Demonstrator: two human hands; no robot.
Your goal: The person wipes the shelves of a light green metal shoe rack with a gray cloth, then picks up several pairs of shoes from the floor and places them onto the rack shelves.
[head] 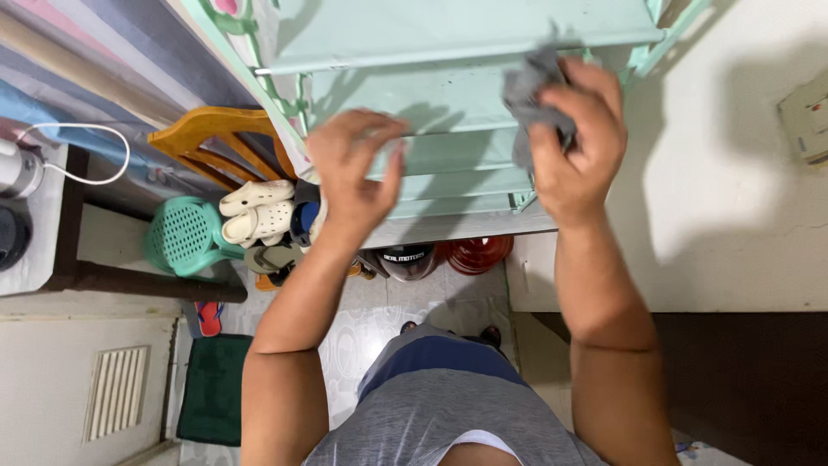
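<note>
The right hand (576, 138) is closed around a grey cloth (533, 97), bunched in its fingers and pressed against the far right part of a mint-green shelf rack (448, 34). The cloth sits at the far-left edge of that hand, hanging partly down over a lower tier. The shelf boards run long left to right. The left hand (354, 164) hovers open with fingers loosely curled, holding nothing, well left of the cloth; the right hand is the nearer one. White clogs (257, 211) lie lower left
</note>
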